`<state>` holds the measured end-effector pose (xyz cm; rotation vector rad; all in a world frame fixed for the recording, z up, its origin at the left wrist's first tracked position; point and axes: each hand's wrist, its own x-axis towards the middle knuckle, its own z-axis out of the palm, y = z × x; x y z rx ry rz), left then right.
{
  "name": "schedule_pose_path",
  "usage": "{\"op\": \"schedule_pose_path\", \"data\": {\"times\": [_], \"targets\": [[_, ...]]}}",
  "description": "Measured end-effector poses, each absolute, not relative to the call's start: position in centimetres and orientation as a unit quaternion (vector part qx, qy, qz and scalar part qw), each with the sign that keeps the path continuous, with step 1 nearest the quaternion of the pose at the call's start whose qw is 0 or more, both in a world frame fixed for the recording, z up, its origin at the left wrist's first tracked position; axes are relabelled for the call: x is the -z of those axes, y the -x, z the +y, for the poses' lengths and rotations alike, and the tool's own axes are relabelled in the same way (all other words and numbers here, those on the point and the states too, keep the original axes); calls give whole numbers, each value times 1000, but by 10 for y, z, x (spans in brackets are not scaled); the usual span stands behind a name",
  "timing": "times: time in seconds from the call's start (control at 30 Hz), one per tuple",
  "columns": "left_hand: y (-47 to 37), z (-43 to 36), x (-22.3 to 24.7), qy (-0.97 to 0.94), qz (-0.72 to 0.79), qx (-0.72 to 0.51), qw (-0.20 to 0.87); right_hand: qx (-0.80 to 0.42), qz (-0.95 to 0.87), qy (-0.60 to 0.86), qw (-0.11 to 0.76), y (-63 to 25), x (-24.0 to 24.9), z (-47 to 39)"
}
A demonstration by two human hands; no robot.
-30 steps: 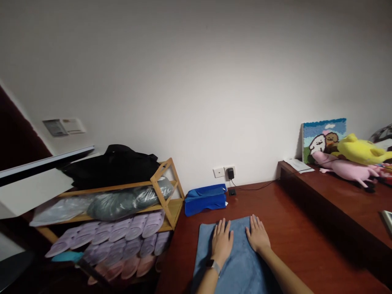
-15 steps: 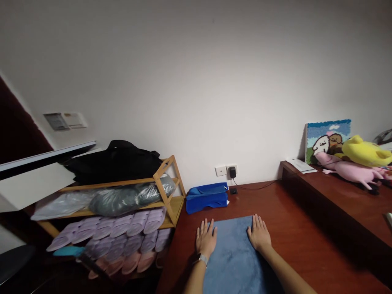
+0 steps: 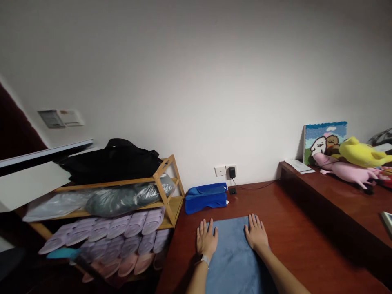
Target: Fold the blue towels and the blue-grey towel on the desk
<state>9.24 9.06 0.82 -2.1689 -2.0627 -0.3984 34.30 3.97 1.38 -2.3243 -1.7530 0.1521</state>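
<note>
A blue-grey cloth [image 3: 231,249], smooth like a towel, lies spread on the reddish-brown wooden table [image 3: 294,228]. My left hand [image 3: 207,240] rests flat along its left edge, fingers stretched out and slightly apart, with a watch [image 3: 203,259] on the wrist. Flat over the far right corner lies my right hand [image 3: 256,233], its fingers pointing away from me. Neither hand grips anything. The cloth's near end runs out of the picture. Beyond it sits a folded bright blue cloth [image 3: 206,200] near the wall.
On the left, a wooden rack [image 3: 165,196] holds a black bag [image 3: 113,161], plastic-wrapped bundles and several slippers [image 3: 136,222]. A black plug [image 3: 232,172] with a cord is in the wall socket. A raised ledge at right carries plush toys [image 3: 346,169] and a picture [image 3: 326,141].
My right hand has shifted slightly left, further onto the cloth's far corner. My left hand stays almost in place. The view has turned a little.
</note>
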Motion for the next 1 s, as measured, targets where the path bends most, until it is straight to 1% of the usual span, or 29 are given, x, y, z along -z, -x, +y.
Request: {"op": "schedule_pose_path", "data": {"times": [0.43,0.77,0.83,0.9,0.97,1.0], "targets": [[-98,91,-15,675,-729,108,28,-47,-553,824,113,-334,-14,41],[-111,93,-34,663,-741,98,43,-55,-560,819,116,-334,-14,41],[-130,89,-36,700,-701,125,62,-54,-563,815,124,-335,-13,41],[-156,82,-33,762,-622,163,74,-52,-564,814,127,-335,-11,42],[-181,74,-25,800,-567,185,65,-47,-565,815,122,-335,-10,43],[-189,72,-21,803,-564,184,55,-46,-566,815,119,-336,-9,43]]}}
